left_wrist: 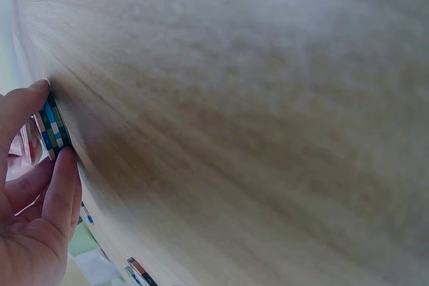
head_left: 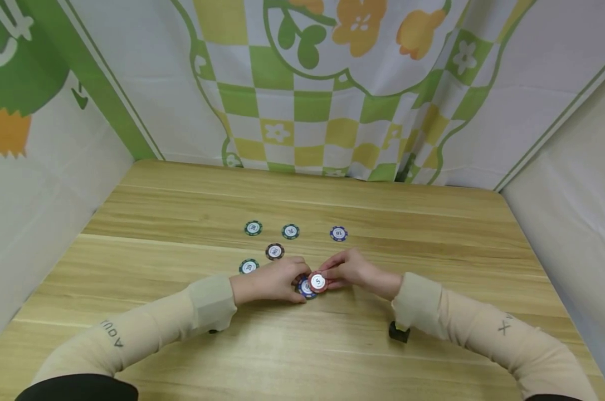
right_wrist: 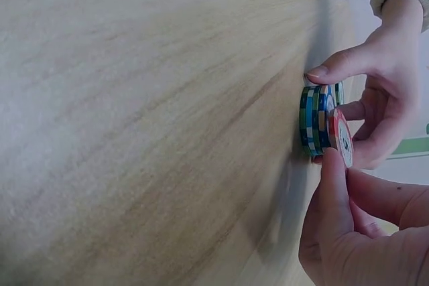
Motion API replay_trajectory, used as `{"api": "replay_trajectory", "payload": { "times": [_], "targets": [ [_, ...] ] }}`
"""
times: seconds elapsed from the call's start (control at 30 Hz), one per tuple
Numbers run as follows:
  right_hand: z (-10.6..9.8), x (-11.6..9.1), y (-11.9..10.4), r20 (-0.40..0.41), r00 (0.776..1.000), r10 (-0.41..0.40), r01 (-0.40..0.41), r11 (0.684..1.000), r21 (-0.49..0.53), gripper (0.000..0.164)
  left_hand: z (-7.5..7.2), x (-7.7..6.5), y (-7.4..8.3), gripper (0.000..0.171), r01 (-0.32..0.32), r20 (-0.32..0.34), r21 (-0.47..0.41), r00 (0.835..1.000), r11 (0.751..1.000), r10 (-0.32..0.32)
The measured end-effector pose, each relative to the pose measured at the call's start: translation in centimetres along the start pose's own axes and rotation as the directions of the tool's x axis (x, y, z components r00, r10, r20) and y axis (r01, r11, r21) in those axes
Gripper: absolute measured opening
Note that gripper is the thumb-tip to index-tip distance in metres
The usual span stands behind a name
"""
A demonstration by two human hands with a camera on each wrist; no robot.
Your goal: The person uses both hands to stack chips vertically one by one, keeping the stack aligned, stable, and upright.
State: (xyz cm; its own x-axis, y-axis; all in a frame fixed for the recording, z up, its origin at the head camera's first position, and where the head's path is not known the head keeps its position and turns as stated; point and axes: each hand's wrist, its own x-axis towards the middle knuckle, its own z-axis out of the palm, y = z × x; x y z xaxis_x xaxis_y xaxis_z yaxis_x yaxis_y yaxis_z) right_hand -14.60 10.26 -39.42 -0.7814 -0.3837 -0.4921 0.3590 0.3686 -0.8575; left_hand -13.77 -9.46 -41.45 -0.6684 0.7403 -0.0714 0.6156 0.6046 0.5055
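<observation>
A short stack of poker chips [right_wrist: 314,120], green and blue at the edges, stands on the table in front of the person. The left hand [head_left: 277,279] holds this stack between thumb and fingers. On its top is a blue chip [head_left: 304,288], partly covered in the head view. Thumb and fingertips of the right hand [head_left: 357,273] pinch a red chip [head_left: 318,282] marked 5. In the right wrist view the red chip leans at the top face of the stack, slightly tilted and off to one side. The left hand's fingers [left_wrist: 62,182] reach round the stack's edge.
Beyond the hands, single chips lie flat: two green ones [head_left: 253,228] [head_left: 290,231], a blue one [head_left: 338,233] and a dark brown one [head_left: 274,251]. Another green chip [head_left: 249,266] lies close beside the left hand. A patterned curtain [head_left: 312,106] hangs behind the wooden table [head_left: 458,245].
</observation>
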Motion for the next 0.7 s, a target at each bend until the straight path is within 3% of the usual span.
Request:
{"api": "replay_trajectory", "payload": {
  "times": [0.7],
  "targets": [
    [1.3, 0.4, 0.1, -0.001, 1.000, 0.003, -0.003, 0.999, -0.046, 0.022, -0.1, 0.0, 0.0, 0.043, -0.039, -0.018, 0.012, 0.999, 0.999, 0.039]
  ]
}}
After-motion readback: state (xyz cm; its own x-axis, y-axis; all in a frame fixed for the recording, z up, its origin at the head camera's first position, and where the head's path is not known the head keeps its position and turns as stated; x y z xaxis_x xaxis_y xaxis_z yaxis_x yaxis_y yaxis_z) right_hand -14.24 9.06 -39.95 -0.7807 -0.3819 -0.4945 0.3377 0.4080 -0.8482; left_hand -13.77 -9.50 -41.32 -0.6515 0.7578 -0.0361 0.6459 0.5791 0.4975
